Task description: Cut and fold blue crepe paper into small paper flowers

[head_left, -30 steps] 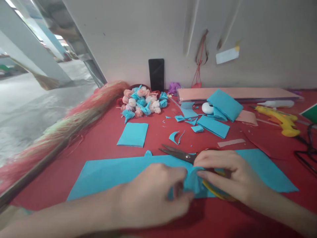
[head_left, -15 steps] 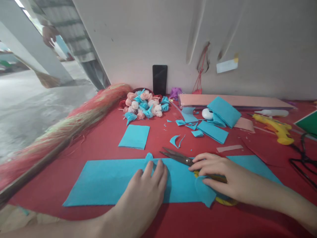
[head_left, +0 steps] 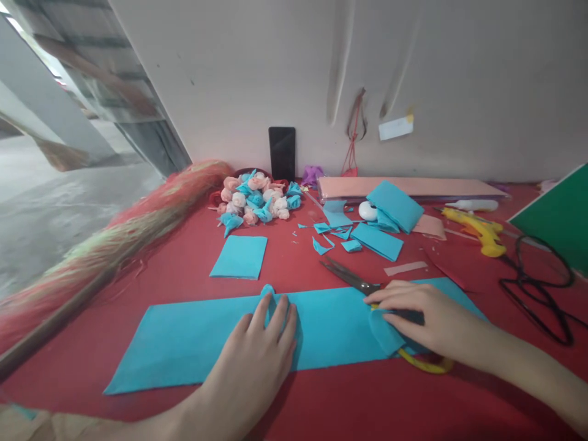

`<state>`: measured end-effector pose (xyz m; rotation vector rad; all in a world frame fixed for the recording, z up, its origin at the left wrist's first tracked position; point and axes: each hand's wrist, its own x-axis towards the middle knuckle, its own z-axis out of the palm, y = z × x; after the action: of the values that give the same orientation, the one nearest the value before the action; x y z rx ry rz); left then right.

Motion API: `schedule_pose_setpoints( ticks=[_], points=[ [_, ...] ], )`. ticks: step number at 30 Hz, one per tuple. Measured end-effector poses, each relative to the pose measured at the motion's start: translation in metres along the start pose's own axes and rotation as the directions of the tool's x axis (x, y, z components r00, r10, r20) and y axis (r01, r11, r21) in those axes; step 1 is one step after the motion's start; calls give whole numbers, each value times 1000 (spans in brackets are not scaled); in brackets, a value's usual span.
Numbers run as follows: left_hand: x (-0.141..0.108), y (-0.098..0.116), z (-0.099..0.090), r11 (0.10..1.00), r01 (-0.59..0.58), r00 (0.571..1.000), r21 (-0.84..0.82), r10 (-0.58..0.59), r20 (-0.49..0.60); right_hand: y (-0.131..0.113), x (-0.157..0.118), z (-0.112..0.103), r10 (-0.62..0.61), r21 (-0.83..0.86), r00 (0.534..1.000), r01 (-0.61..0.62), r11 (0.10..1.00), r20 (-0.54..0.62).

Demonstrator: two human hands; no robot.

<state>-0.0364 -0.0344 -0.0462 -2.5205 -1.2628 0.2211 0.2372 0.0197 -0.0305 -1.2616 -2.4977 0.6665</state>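
Observation:
A long strip of blue crepe paper [head_left: 193, 343] lies across the table in front of me. My left hand [head_left: 260, 352] rests flat on it, fingers stretched out, over a small blue cut piece [head_left: 267, 293] whose rounded tip shows past the fingertips. My right hand [head_left: 420, 312] grips scissors [head_left: 351, 277] with yellow handles, their dark blades pointing up and left with the tips slightly apart. Another rounded blue paper piece [head_left: 384, 334] sits at the right hand's fingertips, against the scissors' handle; how it is held is partly hidden.
Behind the strip are a folded blue paper [head_left: 239, 257], blue scraps [head_left: 322, 245] and a pile of paper roses [head_left: 257, 199]. A phone [head_left: 282, 153] leans on the wall. At right lies a yellow glue gun [head_left: 478, 229] with a black cable. A broom [head_left: 151, 214] borders the left.
My right hand has shifted slightly right with the scissors and the blue piece, tips moving off the strip. My left hand stays on the strip. The whole view has turned a little.

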Motion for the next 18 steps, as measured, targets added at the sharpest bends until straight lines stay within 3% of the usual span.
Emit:
schedule_pose_setpoints(
  ticks=[5, 9, 14, 18],
  points=[
    [-3, -2, -4, 998, -22, 1000, -51, 22, 17, 22, -16, -16, 25, 24, 1000, -25, 999, -2],
    [2, -17, -7, 985, -1, 1000, -172, 5, 25, 22, -20, -31, 117, 57, 992, -114, 992, -49],
    [16, -49, 3, 917, 110, 993, -384, -118, 2, -9, 3, -35, 193, 166, 958, -160, 973, -210],
    [20, -62, 15, 818, 99, 991, -567, -131, -16, -45, 48, -16, 123, 202, 951, -66, 977, -285]
  ],
)
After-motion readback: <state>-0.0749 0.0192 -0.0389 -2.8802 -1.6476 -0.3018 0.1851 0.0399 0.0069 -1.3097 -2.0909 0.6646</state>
